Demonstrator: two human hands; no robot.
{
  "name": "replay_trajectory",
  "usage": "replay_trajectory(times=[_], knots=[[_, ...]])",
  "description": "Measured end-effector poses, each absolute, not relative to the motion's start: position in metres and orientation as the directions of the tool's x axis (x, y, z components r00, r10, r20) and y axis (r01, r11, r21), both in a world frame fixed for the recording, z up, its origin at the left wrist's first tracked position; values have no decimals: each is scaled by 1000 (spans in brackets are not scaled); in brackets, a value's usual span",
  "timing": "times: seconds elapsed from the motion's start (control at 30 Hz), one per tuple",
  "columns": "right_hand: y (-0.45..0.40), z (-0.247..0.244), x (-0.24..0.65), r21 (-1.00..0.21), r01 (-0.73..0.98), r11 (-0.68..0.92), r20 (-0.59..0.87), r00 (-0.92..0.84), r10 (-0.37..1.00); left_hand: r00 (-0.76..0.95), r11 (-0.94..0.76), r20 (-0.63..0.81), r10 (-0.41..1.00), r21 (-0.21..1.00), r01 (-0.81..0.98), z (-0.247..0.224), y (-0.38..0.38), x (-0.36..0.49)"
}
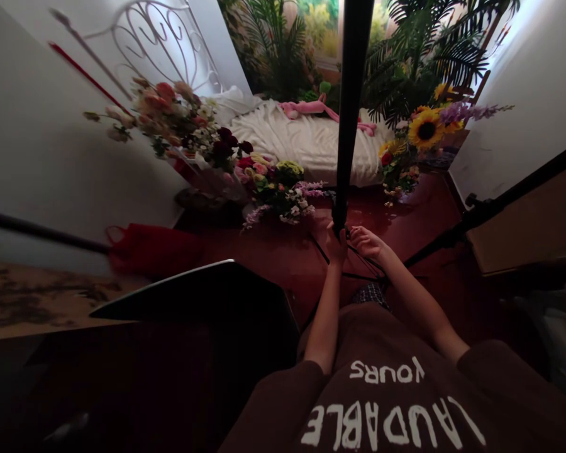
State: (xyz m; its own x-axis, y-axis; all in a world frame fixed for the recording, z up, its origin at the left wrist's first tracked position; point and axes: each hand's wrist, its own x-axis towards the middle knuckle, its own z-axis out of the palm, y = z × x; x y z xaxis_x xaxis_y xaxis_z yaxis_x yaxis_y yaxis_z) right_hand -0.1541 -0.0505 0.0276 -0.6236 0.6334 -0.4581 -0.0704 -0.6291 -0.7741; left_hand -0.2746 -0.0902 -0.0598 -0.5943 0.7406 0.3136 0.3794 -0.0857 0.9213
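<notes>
A black tripod stand (351,107) rises in front of me, its pole running up past the top of the view. My left hand (336,245) is wrapped round the lower pole. Just to the right, my right hand (366,241) has its fingers bent together at a small dark knob (348,233) on the side of the pole. The fingertips hide most of that knob. Thin dark legs (358,258) spread over the red floor below both hands.
A bed with a cream cover (306,145) stands ahead, flanked by flower bunches (273,182) and sunflowers (426,129). A large dark panel (207,289) is at my left, near a red bag (146,248). Another black pole (509,201) slants in from the right.
</notes>
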Motion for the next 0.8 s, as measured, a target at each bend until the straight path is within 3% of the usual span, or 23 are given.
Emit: replay_trajectory(times=[0.13,0.27,0.4,0.63,0.8], knots=[[-57,17,-153,-899,127,-419,-425,-482,766,-576,-118,335,745,917,380,-55,-91,-276],[-72,7,-145,-937,347,-25,-154,-350,924,-573,-105,345,744,906,409,-48,-93,-276],[-88,2,-136,-925,372,76,-94,-418,903,-590,-140,399,702,890,435,-36,-93,-276],[-112,19,-128,-858,312,407,247,-444,862,-575,-183,454,681,865,467,-1,-92,-283],[-110,20,-129,-749,369,551,320,-528,787,-562,-240,460,688,874,422,36,-91,-284]])
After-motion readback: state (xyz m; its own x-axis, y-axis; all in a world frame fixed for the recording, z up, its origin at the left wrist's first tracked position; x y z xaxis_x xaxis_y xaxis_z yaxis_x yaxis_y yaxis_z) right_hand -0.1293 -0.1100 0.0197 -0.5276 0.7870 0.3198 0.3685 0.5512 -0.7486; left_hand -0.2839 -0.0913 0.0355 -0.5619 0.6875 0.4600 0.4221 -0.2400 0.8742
